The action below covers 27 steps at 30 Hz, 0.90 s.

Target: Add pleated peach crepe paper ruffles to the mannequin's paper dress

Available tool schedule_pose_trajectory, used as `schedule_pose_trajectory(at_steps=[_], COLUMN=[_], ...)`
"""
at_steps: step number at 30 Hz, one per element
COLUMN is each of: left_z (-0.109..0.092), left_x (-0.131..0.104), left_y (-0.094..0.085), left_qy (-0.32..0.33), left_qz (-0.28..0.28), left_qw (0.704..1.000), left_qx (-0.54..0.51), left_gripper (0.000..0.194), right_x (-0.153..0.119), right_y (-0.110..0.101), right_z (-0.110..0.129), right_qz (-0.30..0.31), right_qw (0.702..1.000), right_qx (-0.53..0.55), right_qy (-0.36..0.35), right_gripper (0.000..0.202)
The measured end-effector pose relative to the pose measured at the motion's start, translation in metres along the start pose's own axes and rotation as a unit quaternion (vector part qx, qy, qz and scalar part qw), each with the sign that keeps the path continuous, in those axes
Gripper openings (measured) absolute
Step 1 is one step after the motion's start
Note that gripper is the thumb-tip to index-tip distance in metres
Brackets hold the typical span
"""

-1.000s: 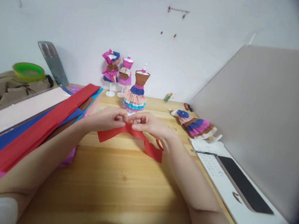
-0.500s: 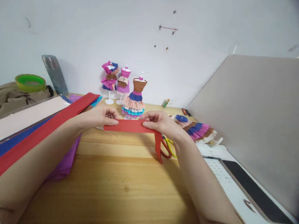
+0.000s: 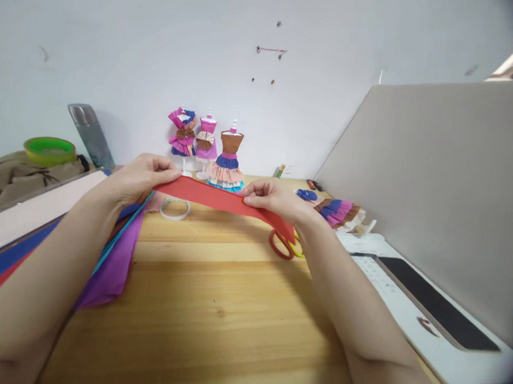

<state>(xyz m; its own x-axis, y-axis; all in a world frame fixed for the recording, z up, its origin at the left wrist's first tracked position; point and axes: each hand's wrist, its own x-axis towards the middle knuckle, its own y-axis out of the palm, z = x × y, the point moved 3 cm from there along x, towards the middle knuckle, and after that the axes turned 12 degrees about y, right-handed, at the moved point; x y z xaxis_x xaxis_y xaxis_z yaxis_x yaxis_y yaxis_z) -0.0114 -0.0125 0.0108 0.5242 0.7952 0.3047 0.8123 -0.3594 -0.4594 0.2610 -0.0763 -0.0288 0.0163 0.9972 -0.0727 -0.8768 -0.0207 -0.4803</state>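
Observation:
A strip of red crepe paper is stretched in the air between my hands. My left hand pinches its left end between thumb and fingers. Farther along, my right hand pinches the strip, and its free end hangs down to the right. Below that end lie scissors with red and yellow handles, partly hidden. Behind the strip stands a small dress form in a brown top and ruffled layered skirt. Under the left part of the strip, a white tape roll lies on the table.
Two more dressed mini forms stand by the wall. Folded coloured paper lies at left, near a green tape roll and a bottle. At right are a ruffled paper piece, a white board and a grey panel.
My left hand has moved up and to the left with its end of the strip, so the strip now slants. A longer span shows between my hands, and the white tape roll has come into view.

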Motion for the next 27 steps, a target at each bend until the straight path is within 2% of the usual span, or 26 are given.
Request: schedule_pose_trajectory(at_steps=[3,7,12,17,27], left_z=[0.001,0.006,0.014,0.011,0.012], left_x=[0.0,0.002,0.003,0.002,0.004], left_y=[-0.012,-0.022,-0.024,-0.025,-0.037], left_qy=[0.014,0.026,-0.008,-0.008,-0.02], left_qz=[-0.042,-0.069,-0.071,-0.081,-0.142], left_qw=[0.999,0.996,0.996,0.996,0.987], left_qx=[0.012,0.05,0.05,0.045,0.075], left_gripper=[0.031,0.033,0.035,0.039,0.035], right_x=[0.001,0.0,-0.002,-0.006,-0.005], right_y=[-0.003,-0.006,-0.008,-0.008,-0.006], right_z=[0.0,0.002,0.0,0.002,-0.001], right_qz=[-0.004,0.044,0.059,0.075,0.166], right_qw=[1.0,0.998,0.996,0.994,0.981], right_qx=[0.022,0.05,0.058,0.07,0.1], right_qy=[0.006,0.006,0.022,0.032,0.03], right_gripper=[0.023,0.027,0.031,0.028,0.037])
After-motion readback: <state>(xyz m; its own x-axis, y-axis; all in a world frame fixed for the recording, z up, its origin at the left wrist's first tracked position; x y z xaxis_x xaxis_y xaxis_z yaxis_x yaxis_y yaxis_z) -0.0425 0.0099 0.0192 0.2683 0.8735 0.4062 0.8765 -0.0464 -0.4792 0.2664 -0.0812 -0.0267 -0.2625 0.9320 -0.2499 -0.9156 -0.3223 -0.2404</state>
